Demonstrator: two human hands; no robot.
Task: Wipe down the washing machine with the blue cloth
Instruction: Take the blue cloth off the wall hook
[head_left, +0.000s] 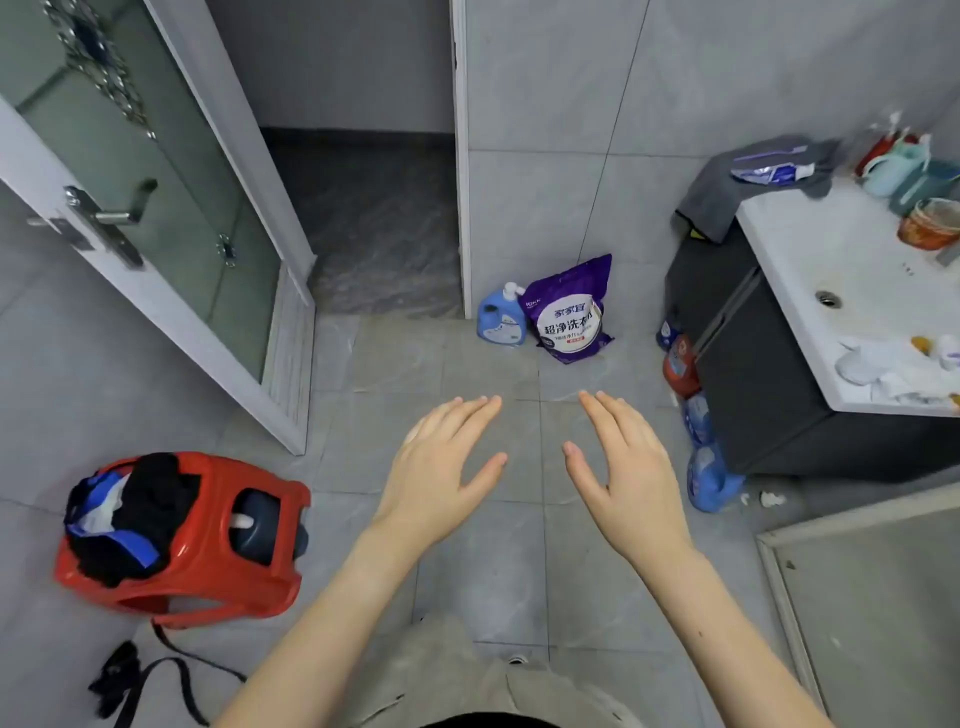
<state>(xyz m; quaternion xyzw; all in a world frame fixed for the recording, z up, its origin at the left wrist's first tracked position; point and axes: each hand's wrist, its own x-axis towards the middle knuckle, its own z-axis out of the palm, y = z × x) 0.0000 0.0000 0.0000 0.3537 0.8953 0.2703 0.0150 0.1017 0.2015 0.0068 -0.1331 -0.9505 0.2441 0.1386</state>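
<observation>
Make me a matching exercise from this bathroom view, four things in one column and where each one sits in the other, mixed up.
Things
1. purple bag
2. blue pump bottle
3. red stool
4. grey towel

Places
A. draped over the corner of the white counter
B. tipped over on the floor at left, clothes stuffed inside
C. on the floor beside the door frame
D. on the floor at the tiled wall, just right of the pump bottle

Pairs: 1-D, 2-C, 3-B, 4-A

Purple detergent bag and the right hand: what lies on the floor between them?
Nothing lies there. In the head view, only bare grey floor tile separates the purple detergent bag from the right hand.
</observation>
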